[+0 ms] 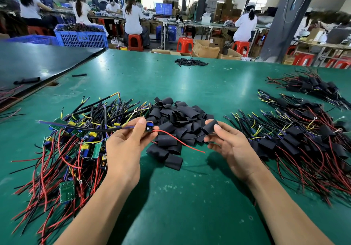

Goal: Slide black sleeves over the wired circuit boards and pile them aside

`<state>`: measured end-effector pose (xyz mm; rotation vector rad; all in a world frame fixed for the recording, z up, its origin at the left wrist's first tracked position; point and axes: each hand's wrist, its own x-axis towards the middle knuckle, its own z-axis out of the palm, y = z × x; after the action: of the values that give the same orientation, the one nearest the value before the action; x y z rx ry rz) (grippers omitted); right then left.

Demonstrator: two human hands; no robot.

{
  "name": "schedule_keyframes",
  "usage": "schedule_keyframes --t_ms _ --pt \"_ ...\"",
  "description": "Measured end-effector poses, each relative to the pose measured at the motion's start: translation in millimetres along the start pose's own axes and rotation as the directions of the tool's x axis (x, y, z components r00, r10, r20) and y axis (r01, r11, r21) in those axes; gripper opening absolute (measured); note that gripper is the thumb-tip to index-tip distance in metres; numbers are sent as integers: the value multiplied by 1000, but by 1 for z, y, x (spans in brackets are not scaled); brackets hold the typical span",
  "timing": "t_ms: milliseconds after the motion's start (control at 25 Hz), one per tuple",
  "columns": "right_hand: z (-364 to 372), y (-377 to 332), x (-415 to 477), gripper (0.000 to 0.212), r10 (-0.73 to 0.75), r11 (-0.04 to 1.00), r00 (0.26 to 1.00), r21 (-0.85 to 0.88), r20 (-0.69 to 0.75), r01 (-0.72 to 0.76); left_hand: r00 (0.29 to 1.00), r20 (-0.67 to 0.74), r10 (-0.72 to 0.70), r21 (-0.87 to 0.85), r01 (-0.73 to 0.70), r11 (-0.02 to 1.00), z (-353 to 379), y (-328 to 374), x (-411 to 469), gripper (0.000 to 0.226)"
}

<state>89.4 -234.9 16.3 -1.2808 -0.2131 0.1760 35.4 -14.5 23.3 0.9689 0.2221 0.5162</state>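
Centrally, over the sleeve heap (176,119) on the green tabletop (190,197), the left grip (129,144) pinches a wired circuit board (149,127); the right grip (228,146) pinches one black sleeve (209,127).

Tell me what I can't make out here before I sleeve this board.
Head view only.
Circuit board: mostly covered by the left hand; its far side is hidden.
Sleeve in the right hand: one end is covered by the thumb.
Finished pile: cut off by the right edge.
Far black pile: too small to identify.
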Motion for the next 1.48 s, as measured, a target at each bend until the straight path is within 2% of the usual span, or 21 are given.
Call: schedule_keyframes --t_ms 360,520,720,1120,1480 --pt "-1 1 0 22 -8 999 1000 -39 -1 8 999 -46 -10 -27 9 1000 0 2 1 10" --pt "-2 0 1 29 -16 1000 998 16 -56 16 999 -45 -17 -24 16 1000 0 3 1 10" --pt "-2 -1 2 28 -5 997 997 82 -81 12 999 -39 -18 -17 17 1000 -1 2 1 9" --pt "1 2 0 27 13 998 1000 64 3 -14 999 -35 -12 -27 11 1000 -1 2 2 9" --pt "-11 1 -2 27 87 993 985 62 148 -97 995 -95 -18 -55 12 998 -1 -1 6 10"
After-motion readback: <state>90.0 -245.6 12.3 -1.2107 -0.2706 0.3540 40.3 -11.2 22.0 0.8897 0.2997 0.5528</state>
